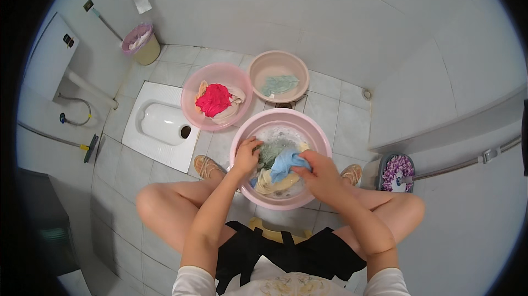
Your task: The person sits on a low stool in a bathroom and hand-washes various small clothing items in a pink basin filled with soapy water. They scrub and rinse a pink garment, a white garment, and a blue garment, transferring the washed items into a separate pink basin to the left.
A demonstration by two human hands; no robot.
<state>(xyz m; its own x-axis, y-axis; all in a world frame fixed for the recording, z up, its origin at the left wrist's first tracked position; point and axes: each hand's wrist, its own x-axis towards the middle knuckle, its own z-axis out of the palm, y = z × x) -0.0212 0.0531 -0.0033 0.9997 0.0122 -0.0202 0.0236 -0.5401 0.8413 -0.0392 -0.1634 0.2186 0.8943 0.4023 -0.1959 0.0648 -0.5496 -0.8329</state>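
Observation:
Between my feet stands a pink plastic basin [321,139] of sudsy water with wet cloth in it. My right hand [317,169] grips a blue cloth [285,164] above the water, thumb and fingers pinched on its edge. Under it floats a pale yellow cloth [268,184], and a grey-green cloth [270,153] lies farther back. At the basin's left inner side, my left hand [247,156] has its fingers apart, close to the grey-green cloth; its fingertips are partly hard to make out.
Behind stand a translucent pink basin [189,89] with red and beige clothes [214,100] and a beige basin [258,65] with a pale green cloth in water. A squat toilet [161,122] is at left. A mop bucket [383,168], floor brush [91,148] and bin [147,50] line the walls.

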